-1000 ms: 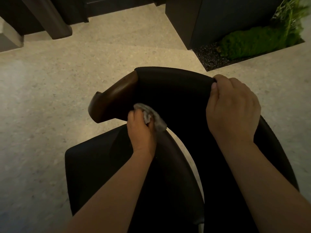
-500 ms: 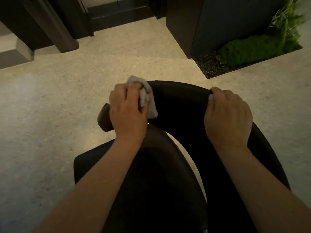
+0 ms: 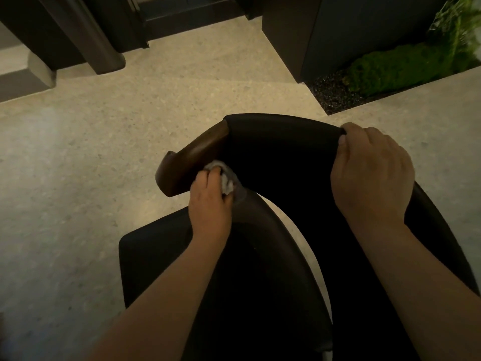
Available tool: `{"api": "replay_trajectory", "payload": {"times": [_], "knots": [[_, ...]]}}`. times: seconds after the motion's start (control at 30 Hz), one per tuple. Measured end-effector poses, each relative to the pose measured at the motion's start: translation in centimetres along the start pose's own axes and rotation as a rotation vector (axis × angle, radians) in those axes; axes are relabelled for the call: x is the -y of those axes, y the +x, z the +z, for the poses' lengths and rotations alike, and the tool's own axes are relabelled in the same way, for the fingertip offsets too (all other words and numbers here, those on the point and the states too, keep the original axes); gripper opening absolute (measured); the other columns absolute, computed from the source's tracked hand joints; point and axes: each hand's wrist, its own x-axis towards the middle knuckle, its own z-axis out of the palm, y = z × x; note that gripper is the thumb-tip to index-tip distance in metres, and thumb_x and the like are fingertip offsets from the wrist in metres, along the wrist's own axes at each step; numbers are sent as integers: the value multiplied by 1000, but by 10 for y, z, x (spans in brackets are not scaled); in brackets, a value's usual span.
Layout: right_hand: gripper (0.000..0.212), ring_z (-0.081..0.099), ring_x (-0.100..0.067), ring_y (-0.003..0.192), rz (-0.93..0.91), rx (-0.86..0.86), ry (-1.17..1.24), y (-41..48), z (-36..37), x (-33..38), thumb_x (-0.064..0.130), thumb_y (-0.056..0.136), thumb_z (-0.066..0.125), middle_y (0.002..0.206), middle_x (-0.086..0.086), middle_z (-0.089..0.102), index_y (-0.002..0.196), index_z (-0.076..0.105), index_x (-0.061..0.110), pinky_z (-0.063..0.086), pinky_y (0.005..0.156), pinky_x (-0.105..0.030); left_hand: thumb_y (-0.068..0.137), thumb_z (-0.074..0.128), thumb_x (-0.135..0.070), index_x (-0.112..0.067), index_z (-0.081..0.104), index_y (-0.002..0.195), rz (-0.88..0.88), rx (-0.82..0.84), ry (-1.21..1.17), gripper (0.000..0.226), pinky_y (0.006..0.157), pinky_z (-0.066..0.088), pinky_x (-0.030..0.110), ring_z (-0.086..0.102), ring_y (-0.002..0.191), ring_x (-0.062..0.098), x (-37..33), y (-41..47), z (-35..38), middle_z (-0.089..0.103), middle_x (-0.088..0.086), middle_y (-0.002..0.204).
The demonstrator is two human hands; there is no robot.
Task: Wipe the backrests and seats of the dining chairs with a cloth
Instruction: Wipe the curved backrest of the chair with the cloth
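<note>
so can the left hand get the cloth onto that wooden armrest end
Probably yes: the left hand holds the cloth right beside the wooden armrest, nothing between them; the right hand grips the backrest elsewhere.

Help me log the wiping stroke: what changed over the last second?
The left hand, holding the cloth, swept up to the top edge of the backrest, then back down to its inner face beside the wooden armrest. The right hand kept gripping the backrest's top edge; the cloth stayed in the left hand.
</note>
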Motion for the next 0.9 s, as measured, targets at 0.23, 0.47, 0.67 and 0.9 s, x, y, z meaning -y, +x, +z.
{"api": "replay_trajectory", "payload": {"times": [0.23,0.47,0.67,0.9], "knots": [[32,50,-29,73,-12,-8,-29,1,4,-1,20,104,33,87,-14,60,113,59,4,34,68,-40,84,71,-15,-19,43,134,-99,1,-187,58,105,44,37,49,123,19,1,3,14,47,3,134],[36,54,-31,79,-10,6,-26,1,4,0,22,104,32,93,-14,63,123,58,5,38,72,-42,83,70,-15,-20,50,122,-255,4,-172,44,92,47,28,54,111,16,39,-23,-6,51,-5,117],[35,54,-31,78,-10,-14,-19,1,4,-1,23,104,33,92,-14,63,121,58,5,38,71,-42,86,70,-16,-13,48,116,19,-319,-215,37,87,49,31,50,104,16,35,-7,-36,45,-1,113],[35,55,-31,78,-7,-18,-14,1,4,0,22,103,34,92,-15,64,121,58,5,38,70,-41,76,76,-5,-5,53,116,-138,-311,-81,46,89,47,29,49,105,21,33,9,-26,47,14,118]]}}
